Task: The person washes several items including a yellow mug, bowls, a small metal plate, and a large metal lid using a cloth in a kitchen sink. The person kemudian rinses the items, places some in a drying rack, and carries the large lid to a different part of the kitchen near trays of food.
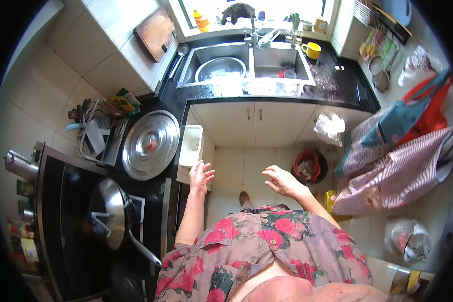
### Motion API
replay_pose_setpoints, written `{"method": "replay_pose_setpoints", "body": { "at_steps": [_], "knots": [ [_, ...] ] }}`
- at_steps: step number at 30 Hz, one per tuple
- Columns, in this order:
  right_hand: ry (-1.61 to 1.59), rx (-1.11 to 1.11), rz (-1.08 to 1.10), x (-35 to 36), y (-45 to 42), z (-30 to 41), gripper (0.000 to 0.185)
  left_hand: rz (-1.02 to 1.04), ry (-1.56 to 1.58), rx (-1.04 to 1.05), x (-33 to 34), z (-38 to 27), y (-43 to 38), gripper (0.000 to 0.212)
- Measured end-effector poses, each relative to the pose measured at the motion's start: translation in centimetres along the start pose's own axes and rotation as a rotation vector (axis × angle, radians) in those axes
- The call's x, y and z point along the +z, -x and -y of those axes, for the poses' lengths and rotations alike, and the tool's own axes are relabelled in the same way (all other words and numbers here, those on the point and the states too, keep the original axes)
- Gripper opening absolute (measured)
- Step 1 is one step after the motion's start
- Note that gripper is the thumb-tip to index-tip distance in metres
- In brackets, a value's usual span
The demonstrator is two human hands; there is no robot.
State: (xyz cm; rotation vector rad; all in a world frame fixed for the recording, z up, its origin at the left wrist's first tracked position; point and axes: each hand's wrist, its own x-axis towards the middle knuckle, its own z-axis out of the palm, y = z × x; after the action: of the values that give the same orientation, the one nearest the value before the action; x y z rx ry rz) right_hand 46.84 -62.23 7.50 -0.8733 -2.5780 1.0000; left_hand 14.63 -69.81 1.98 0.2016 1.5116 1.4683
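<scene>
Both of my hands are raised in front of my body over the tiled floor, holding nothing. My left hand (201,176) has its fingers spread, just below a white plastic bin (191,145) at the counter's edge; I cannot tell if they touch. Further right, my right hand (283,182) is held with its fingers loosely bent and apart. Its nearest thing is a dark waste bin with a red liner (312,166) on the floor. Left of my left hand, a large round metal lid (151,145) lies on the black counter.
A covered wok (111,215) sits on the black stove, its handle pointing towards me. Ahead is a double steel sink (251,64) with a metal basin (221,70) in its left bowl. A yellow mug (312,50) stands beside it. Aprons and bags (396,170) hang at the right.
</scene>
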Motion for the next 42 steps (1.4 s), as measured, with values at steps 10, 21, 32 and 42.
{"method": "replay_pose_setpoints", "body": {
  "at_steps": [10,21,32,42],
  "knots": [
    [0.007,0.032,-0.038,-2.6,-11.9,-4.0,0.032,0.192,-0.036,-0.017,7.6,-7.2,-12.0,0.036],
    [-0.138,-0.058,-0.040,-8.6,-24.9,-11.5,0.026,0.101,-0.091,0.040,12.8,-11.3,-22.1,0.033],
    [-0.138,-0.095,-0.058,-16.8,-46.0,-22.5,0.020,-0.049,-0.310,0.218,20.1,-19.8,-30.9,0.037],
    [0.268,0.158,0.155,-10.1,-66.1,-31.4,0.018,0.162,-1.028,0.326,22.4,-22.4,-49.3,0.047]
  ]
}}
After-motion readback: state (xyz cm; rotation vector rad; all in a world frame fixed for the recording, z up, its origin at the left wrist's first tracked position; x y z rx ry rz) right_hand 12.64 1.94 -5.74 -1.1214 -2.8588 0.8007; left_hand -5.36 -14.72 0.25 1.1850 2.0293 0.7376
